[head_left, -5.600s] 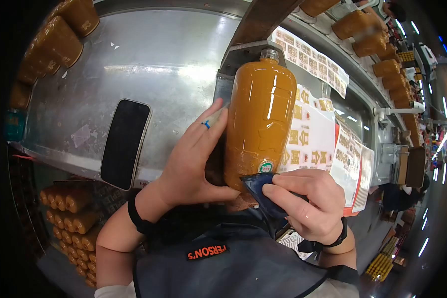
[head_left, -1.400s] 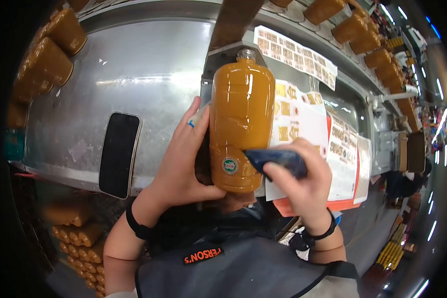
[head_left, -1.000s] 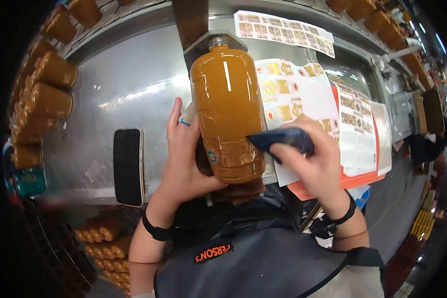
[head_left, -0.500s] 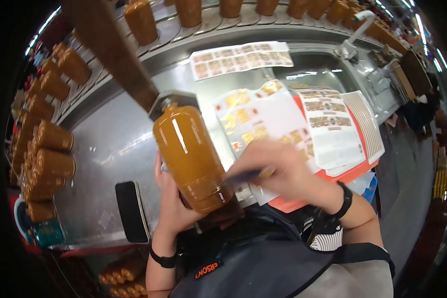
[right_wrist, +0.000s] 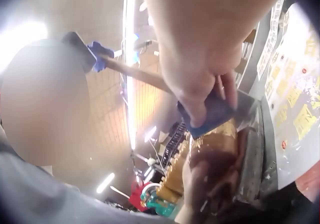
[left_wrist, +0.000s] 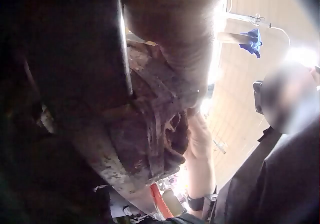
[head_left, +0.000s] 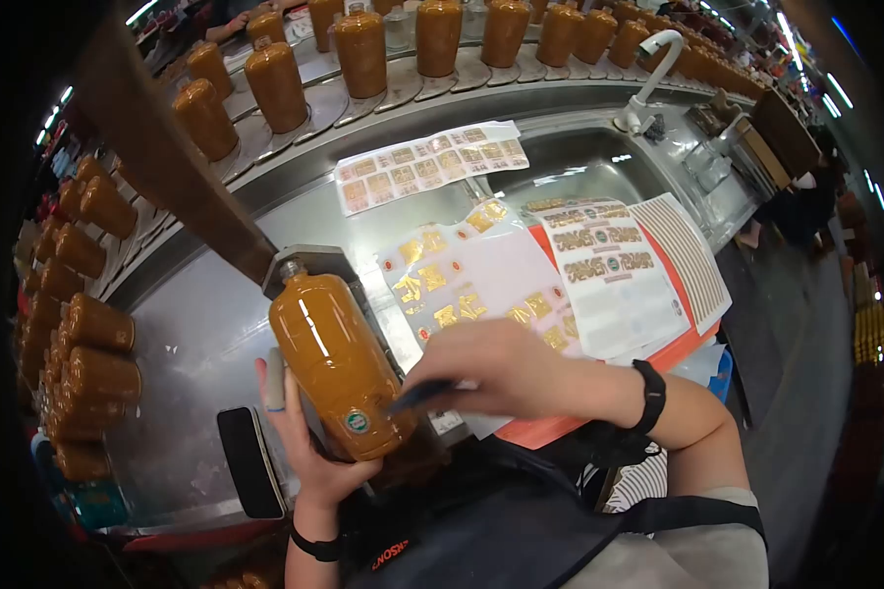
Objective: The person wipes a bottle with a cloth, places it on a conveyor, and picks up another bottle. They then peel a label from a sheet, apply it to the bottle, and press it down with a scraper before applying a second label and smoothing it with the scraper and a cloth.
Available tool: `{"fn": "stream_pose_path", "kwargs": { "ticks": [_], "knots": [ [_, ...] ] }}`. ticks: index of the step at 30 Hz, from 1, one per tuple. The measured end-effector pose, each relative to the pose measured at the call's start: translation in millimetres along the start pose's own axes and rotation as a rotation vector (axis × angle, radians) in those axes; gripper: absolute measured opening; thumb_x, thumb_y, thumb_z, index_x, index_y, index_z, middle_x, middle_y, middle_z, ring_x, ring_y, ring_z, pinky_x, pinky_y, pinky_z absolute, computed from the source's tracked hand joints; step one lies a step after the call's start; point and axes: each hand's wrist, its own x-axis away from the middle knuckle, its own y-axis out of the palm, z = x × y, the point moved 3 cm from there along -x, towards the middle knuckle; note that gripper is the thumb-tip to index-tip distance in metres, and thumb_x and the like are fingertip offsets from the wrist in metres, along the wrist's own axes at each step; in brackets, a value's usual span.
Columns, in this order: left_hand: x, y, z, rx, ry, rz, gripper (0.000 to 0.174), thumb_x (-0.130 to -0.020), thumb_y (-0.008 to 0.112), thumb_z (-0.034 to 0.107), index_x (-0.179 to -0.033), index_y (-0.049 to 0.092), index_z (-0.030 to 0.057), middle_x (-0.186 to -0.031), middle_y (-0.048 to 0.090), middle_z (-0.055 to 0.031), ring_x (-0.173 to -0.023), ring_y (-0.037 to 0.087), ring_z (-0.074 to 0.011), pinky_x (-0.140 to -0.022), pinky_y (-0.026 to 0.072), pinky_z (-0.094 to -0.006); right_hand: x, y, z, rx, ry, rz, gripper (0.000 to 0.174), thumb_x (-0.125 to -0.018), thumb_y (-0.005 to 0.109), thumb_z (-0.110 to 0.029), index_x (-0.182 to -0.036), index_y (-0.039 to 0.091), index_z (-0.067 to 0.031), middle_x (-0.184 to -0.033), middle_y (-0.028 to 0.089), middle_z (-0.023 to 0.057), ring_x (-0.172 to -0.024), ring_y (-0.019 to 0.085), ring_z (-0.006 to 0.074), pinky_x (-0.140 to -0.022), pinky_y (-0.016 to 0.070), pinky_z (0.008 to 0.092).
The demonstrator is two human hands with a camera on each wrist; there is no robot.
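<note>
A glossy caramel-brown bottle (head_left: 329, 344) lies in a metal cradle (head_left: 342, 263), its clear neck against the far plate. On its lower body shows a round green-and-white emblem (head_left: 357, 422). My left hand (head_left: 316, 463) rests along the bottle's left side, fingers straight, one in a pale finger cot, thumb at the base. With the right hand (head_left: 506, 368) I pinch a dark blue scraper (head_left: 422, 395), its edge at the bottle's lower right side. The right wrist view shows thumb and fingers on this scraper (right_wrist: 212, 115) over the bottle. The left wrist view is mostly dark.
A phone (head_left: 249, 461) lies on the steel table at left. Gold-print sticker sheets (head_left: 521, 260) and striped sheets (head_left: 692, 260) cover the right side, before a sink (head_left: 580, 162). Bottles (head_left: 360, 59) line a conveyor behind; more (head_left: 98, 329) stand left. A brown post (head_left: 172, 162) rises beside the cradle.
The bottle has been turned about its length: its emblem went left, out of sight, and an emblem now faces up. The right hand's scraper moves over the lower body. The head view has swung.
</note>
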Motion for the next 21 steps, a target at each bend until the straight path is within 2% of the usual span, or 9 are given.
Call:
{"fn": "stream_pose_path", "kwargs": {
  "ticks": [1, 4, 7, 9, 11, 15, 16, 17, 21],
  "knots": [
    [-0.4, 0.8, -0.9, 0.055, 0.018, 0.093, 0.118, -0.056, 0.088, 0.041, -0.151, 0.032, -0.0036, -0.150, 0.037, -0.0240, -0.143, 0.027, -0.0458, -0.118, 0.0196, -0.0534, 1.2, 5.5, 7.4, 0.020, 0.074, -0.058, 0.026, -0.080, 0.079, -0.016, -0.104, 0.071, -0.0125, -0.089, 0.066, 0.0050, -0.079, 0.064, 0.0255, -0.071, 0.0519, 0.0360],
    [15.3, 3.8, -10.5, 0.099, -0.058, -0.011, 0.126, -0.056, 0.090, 0.037, -0.152, 0.023, -0.0080, -0.153, 0.034, -0.0263, -0.143, 0.031, -0.0421, -0.117, 0.0253, -0.0479, 4.2, -23.0, 62.4, 0.490, 0.207, 0.062, 0.023, -0.082, 0.073, -0.022, -0.099, 0.068, -0.0077, -0.084, 0.067, 0.0104, -0.085, 0.066, 0.0302, -0.071, 0.0529, 0.0413],
    [16.3, 7.0, -16.7, 0.184, -0.122, -0.028, 0.130, -0.054, 0.091, 0.035, -0.154, 0.019, -0.0079, -0.154, 0.034, -0.0258, -0.143, 0.034, -0.0395, -0.116, 0.0284, -0.0448, 3.4, -58.8, 40.7, 0.203, 0.371, 0.140, 0.029, -0.084, 0.075, -0.023, -0.105, 0.068, -0.0050, -0.090, 0.069, 0.0120, -0.082, 0.068, 0.0287, -0.074, 0.0537, 0.0362],
    [11.8, 6.2, -19.0, 0.187, -0.078, -0.022, 0.132, -0.054, 0.092, 0.034, -0.154, 0.017, -0.0079, -0.154, 0.034, -0.0254, -0.142, 0.036, -0.0384, -0.115, 0.0298, -0.0435, 11.8, -91.6, 70.0, 0.140, 0.494, 0.249, 0.033, -0.090, 0.072, -0.017, -0.121, 0.066, -0.0079, -0.091, 0.067, -0.0004, -0.076, 0.063, 0.0101, -0.067, 0.0504, 0.0249],
    [10.9, 6.5, -18.9, 0.176, -0.045, -0.031, 0.134, -0.054, 0.093, 0.032, -0.155, 0.014, -0.0078, -0.154, 0.034, -0.0237, -0.141, 0.038, -0.0366, -0.116, 0.0297, -0.0426, 23.0, -131.6, 110.4, 0.065, 0.502, 0.317, 0.029, -0.098, 0.063, -0.020, -0.126, 0.064, -0.0100, -0.095, 0.064, -0.0041, -0.078, 0.058, 0.0047, -0.067, 0.0491, 0.0214],
    [12.7, 8.4, -21.8, 0.258, -0.117, -0.067, 0.137, -0.054, 0.093, 0.032, -0.156, 0.011, -0.0074, -0.156, 0.032, -0.0228, -0.142, 0.038, -0.0334, -0.118, 0.0282, -0.0410, 66.7, -203.0, 162.7, -0.235, 0.827, 0.433, 0.026, -0.106, 0.049, -0.028, -0.119, 0.067, -0.0137, -0.094, 0.062, -0.0047, -0.078, 0.058, 0.0025, -0.066, 0.0485, 0.0198],
    [14.0, 9.9, -24.9, 0.302, -0.125, -0.071, 0.137, -0.054, 0.093, 0.031, -0.156, 0.010, -0.0070, -0.157, 0.031, -0.0218, -0.142, 0.038, -0.0313, -0.118, 0.0278, -0.0402, 75.4, -212.2, 174.4, -0.249, 0.765, 0.566, 0.030, -0.105, 0.051, -0.034, -0.105, 0.069, -0.0099, -0.083, 0.060, -0.0046, -0.070, 0.057, 0.0041, -0.062, 0.0479, 0.0202],
    [14.7, 11.6, -27.1, 0.348, -0.134, -0.077, 0.137, -0.054, 0.093, 0.030, -0.156, 0.009, -0.0066, -0.158, 0.030, -0.0209, -0.142, 0.038, -0.0292, -0.118, 0.0273, -0.0394, 84.0, -222.9, 182.7, -0.244, 0.769, 0.563, 0.030, -0.105, 0.051, -0.034, -0.105, 0.069, -0.0099, -0.083, 0.060, -0.0046, -0.070, 0.057, 0.0041, -0.062, 0.0479, 0.0202],
    [16.3, 13.3, -26.5, 0.476, -0.174, -0.096, 0.134, -0.056, 0.092, 0.027, -0.157, 0.009, -0.0057, -0.158, 0.030, -0.0191, -0.143, 0.036, -0.0276, -0.118, 0.0277, -0.0388, 138.5, -269.3, 196.8, -0.284, 1.064, 0.656, 0.051, -0.098, 0.056, -0.054, -0.080, 0.067, -0.0079, -0.064, 0.053, -0.0034, -0.055, 0.051, 0.0072, -0.051, 0.0427, 0.0216]
  ]
}}
